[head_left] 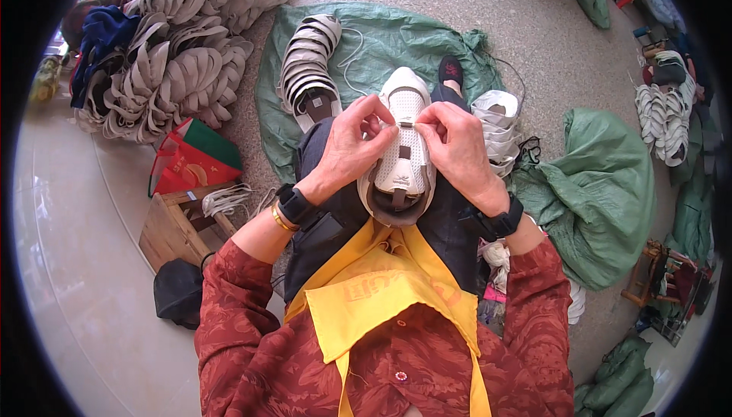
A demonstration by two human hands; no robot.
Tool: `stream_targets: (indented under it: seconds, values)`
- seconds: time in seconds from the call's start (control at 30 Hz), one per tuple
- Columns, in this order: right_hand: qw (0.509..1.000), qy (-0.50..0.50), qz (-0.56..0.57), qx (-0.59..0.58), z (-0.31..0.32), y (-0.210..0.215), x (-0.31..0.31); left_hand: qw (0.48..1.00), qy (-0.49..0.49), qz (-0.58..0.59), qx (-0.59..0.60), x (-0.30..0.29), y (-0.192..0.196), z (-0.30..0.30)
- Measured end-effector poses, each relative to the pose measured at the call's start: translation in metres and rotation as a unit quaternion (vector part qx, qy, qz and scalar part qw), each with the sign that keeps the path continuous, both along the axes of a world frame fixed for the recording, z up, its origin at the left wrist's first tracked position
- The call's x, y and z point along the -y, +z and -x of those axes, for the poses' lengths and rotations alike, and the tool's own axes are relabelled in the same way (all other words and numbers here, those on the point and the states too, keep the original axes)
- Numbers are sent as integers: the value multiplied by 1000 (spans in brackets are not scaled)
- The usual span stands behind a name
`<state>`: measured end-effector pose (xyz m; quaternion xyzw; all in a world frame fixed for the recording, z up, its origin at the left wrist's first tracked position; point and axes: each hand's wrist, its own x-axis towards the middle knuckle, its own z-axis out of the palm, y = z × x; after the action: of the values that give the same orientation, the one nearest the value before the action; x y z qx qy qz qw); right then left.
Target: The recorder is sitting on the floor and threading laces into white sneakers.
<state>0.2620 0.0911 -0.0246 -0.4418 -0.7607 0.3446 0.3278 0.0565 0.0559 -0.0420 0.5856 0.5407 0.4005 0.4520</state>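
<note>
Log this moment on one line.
left hand: touching left side of white shoe | right hand: touching its right side | toe: pointing away | beyond: green sheet

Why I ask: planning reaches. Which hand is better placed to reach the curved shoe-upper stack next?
Left hand, probably: nearer the curved stack. The right hand is across the white shoe upper.

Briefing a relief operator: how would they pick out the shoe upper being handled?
Start from the yellow apron at the picture's lower middle. Just above it, between the left hand and right hand, is the white shoe upper. Unlike the row of uppers nested on the green sheet, it is single.
</note>
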Motion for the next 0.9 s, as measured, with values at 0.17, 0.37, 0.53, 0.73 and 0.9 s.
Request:
stream_targets:
  seconds: [0.17,0.37,0.53,0.73,0.9]
  values:
    - [1000,29,4,11,3,4,-1,1000,3,-16,-15,-1,-3,0]
    - [996,69,-35,48,2,10,-5,998,0,-36,-44,-2,7,-5]
    - [995,60,-46,59,6,5,-7,996,-8,-47,-79,-8,10,-7]
    - [998,43,45,20,-3,12,-9,996,-4,-40,-84,-13,0,-2]
    - [992,58,4,110,-23,23,-6,997,16,34,-73,-14,22,35]
